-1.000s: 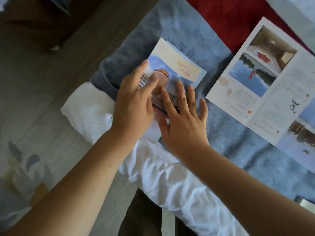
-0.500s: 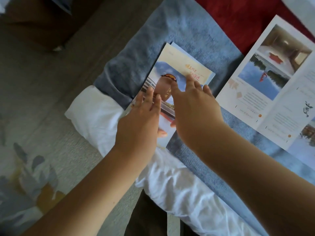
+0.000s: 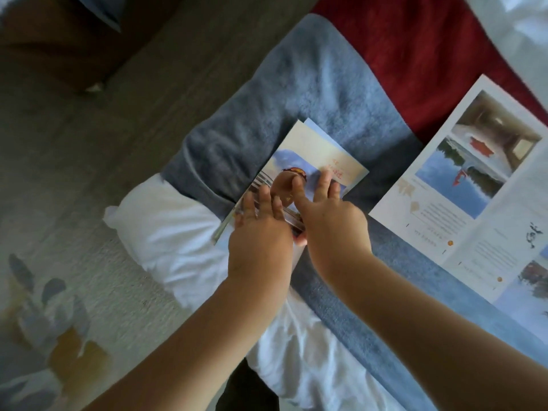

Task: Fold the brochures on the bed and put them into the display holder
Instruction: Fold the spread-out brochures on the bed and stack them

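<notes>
Folded brochure [image 3: 314,149] is lying on the blue blanket [image 3: 296,84], near the bed's corner, under both hands. The left hand [image 3: 261,232] is resting flat on the near left part of the brochure, with its fingers straight and slightly spread. The right hand [image 3: 332,223] is pressing down just beside it, its fingers [image 3: 324,185] extended across the cover picture; neither hand is curling round the paper. A second leaf edge is showing just behind the brochure's far corner.

The blanket is covering a white sheet [image 3: 166,221] that is bulging out at the corner below the hands. A red cloth [image 3: 415,54] is lying beyond the blanket. An unfolded brochure [image 3: 474,188] is lying flat on the blanket to the right, apart from the folded one. A grey floor [image 3: 89,129] and a patterned rug [image 3: 44,321] are showing to the left.

Red-orange characters are showing on the folded brochure's pale band, too blurred to read. The unfolded brochure is carrying photographs, text blocks and a black brush mark; the text is too small to read.

The hands are hiding the folded brochure's near half. The frame's right edge is cutting off the unfolded brochure.
</notes>
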Demonstrator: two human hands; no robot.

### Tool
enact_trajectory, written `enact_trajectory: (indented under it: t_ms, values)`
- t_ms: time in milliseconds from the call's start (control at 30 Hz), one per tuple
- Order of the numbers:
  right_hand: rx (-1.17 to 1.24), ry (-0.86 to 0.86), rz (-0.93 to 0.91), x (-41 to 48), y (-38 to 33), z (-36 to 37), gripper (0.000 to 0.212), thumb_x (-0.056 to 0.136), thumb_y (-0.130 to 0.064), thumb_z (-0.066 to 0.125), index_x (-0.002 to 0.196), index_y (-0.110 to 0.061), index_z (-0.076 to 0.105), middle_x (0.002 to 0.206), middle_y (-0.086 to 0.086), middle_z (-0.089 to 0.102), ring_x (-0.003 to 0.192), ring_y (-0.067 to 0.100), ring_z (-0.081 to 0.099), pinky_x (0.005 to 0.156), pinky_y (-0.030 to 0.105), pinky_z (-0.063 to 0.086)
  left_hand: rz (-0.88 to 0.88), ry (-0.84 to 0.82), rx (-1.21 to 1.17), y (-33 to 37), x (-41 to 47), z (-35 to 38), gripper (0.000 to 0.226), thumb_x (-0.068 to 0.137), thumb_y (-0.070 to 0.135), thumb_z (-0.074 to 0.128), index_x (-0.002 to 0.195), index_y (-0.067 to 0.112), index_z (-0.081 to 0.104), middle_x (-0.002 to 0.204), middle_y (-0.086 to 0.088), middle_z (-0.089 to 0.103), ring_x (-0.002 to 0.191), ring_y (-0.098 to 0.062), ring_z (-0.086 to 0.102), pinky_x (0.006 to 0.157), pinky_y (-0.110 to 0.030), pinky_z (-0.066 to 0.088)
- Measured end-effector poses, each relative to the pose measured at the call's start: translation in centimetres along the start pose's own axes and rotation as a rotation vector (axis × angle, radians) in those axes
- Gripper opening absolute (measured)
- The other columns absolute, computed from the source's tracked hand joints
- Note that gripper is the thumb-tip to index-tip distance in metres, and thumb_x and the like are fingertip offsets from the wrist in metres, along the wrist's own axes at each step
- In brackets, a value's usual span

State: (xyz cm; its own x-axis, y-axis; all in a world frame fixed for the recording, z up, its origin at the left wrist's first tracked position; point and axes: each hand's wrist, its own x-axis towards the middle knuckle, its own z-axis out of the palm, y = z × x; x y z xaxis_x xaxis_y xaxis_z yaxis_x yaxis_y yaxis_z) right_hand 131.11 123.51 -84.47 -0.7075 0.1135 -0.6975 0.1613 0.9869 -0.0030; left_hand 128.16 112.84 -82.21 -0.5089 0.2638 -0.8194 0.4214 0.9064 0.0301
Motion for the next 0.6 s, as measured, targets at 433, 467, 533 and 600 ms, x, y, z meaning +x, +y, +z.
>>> enact_trajectory:
  t_ms: [433,467,533,600]
  values:
    - [0.071,0.179,-0.016,-0.2,0.6,-0.6,0.093,0.091,-0.028,0.072,0.163,-0.03,0.012,0.156,0.019,0.027,0.129,0.036,0.05,0.067,0.039,0.038,-0.057,0.183,0.083,1.4,-1.6,-1.5,0.073,0.092,0.051,0.064,0.148,0.01,0.042,0.152,-0.014,0.042,0.143,-0.032,0.039,0.106,-0.044,0.043]
    - [0.091,0.206,-0.035,-0.4,0.6,-0.7,0.091,0.092,-0.027,0.07,0.163,-0.032,0.013,0.158,0.018,0.026,0.13,0.036,0.05,0.069,0.039,0.038,-0.057,0.211,0.084,1.4,-1.8,-1.7,0.069,0.09,0.05,0.068,0.142,0.01,0.047,0.146,-0.014,0.047,0.139,-0.033,0.043,0.102,-0.044,0.046]
    - [0.154,0.241,-0.069,-1.3,1.1,-0.6,0.092,0.092,-0.035,0.071,0.164,-0.037,0.013,0.166,0.014,0.019,0.137,0.034,0.047,0.073,0.038,0.038,-0.047,0.256,0.096,1.6,-2.1,-1.3,0.071,0.09,0.047,0.069,0.141,0.004,0.047,0.146,-0.02,0.044,0.138,-0.038,0.042,0.104,-0.048,0.044]
    - [0.256,0.291,-0.109,-2.8,2.1,-0.2,0.086,0.094,-0.034,0.071,0.162,-0.039,0.019,0.171,0.004,0.015,0.14,0.03,0.046,0.079,0.037,0.042,-0.042,0.237,0.168,1.4,-2.7,0.0,0.091,0.092,0.048,0.067,0.154,-0.004,0.026,0.161,-0.03,0.019,0.149,-0.046,0.022,0.118,-0.053,0.031]
